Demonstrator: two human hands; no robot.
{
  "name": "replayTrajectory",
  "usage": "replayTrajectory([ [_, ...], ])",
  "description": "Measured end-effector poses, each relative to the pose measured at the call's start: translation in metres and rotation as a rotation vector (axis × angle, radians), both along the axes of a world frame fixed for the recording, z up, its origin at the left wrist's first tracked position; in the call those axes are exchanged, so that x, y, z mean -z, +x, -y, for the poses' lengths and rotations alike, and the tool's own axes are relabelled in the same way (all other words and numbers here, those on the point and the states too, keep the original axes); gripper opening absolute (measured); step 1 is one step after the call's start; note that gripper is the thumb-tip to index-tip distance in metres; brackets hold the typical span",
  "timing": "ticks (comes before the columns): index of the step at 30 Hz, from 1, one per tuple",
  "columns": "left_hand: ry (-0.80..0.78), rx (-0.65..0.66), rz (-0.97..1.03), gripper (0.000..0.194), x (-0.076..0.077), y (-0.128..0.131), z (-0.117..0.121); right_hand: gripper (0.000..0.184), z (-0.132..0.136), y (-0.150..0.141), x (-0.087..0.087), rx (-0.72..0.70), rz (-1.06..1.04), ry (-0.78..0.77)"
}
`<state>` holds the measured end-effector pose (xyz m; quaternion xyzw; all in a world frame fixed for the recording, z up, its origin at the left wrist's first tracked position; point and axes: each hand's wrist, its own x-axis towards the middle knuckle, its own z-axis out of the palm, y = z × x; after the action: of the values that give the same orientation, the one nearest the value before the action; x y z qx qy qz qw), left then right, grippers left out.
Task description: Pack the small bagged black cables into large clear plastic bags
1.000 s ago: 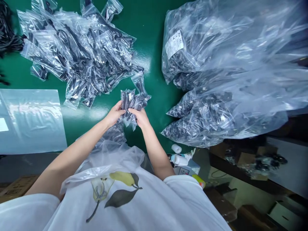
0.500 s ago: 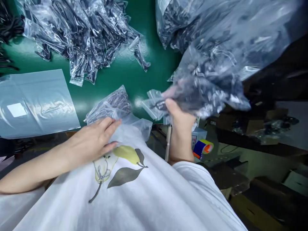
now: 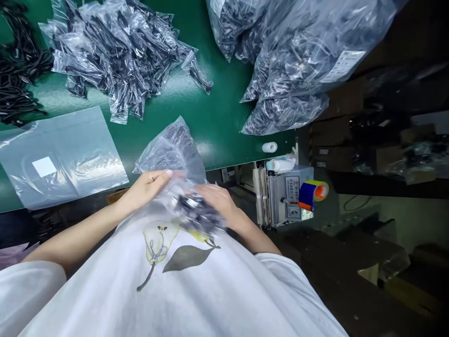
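A large clear plastic bag lies at the table's front edge, its mouth towards my body and dark bagged items inside. My left hand is closed on the bag's rim, thumb on top. My right hand is at the mouth, holding a bundle of small zip bags with black cables. The bundle is blurred, and its fingers are partly hidden by plastic. Beyond them a pile of zip-bagged black cables is spread on the green table.
Full plastic bags stand at the right. Loose black cables lie far left, near a flat plastic bag with a white label. Off the table's right front are a boxy machine, a tape roll and a white roll.
Both hands first held the bundle over the table. My right hand swung it right, then back to the large bag's mouth. My left hand let go of it and took the bag's rim.
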<state>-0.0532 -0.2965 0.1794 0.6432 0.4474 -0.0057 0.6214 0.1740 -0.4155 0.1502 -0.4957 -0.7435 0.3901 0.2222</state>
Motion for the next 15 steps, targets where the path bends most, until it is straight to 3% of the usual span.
replayTrajectory([
  [2, -0.018, -0.074, 0.003, 0.059, -0.003, -0.002, 0.002, 0.054, -0.007, -0.016, 0.008, 0.007, 0.211, -0.134],
  [5, 0.158, -0.102, -0.006, 0.050, -0.016, -0.005, 0.005, 0.072, -0.011, -0.024, 0.018, 0.077, 0.514, -0.476],
  [7, 0.268, -0.099, -0.018, 0.047, -0.023, -0.007, 0.009, 0.075, -0.007, -0.017, 0.019, 0.138, 0.435, -0.627],
  [11, 0.226, -0.092, 0.025, 0.049, -0.022, -0.003, 0.020, 0.045, 0.002, -0.007, 0.011, 0.246, -0.159, -0.764],
  [13, 0.154, -0.136, 0.063, 0.054, -0.018, 0.001, 0.024, 0.041, 0.000, -0.015, 0.013, 0.295, -0.181, -0.749],
  [15, 0.109, -0.195, 0.088, 0.059, -0.015, 0.003, 0.026, 0.048, -0.008, -0.027, 0.021, 0.332, -0.033, -0.685],
])
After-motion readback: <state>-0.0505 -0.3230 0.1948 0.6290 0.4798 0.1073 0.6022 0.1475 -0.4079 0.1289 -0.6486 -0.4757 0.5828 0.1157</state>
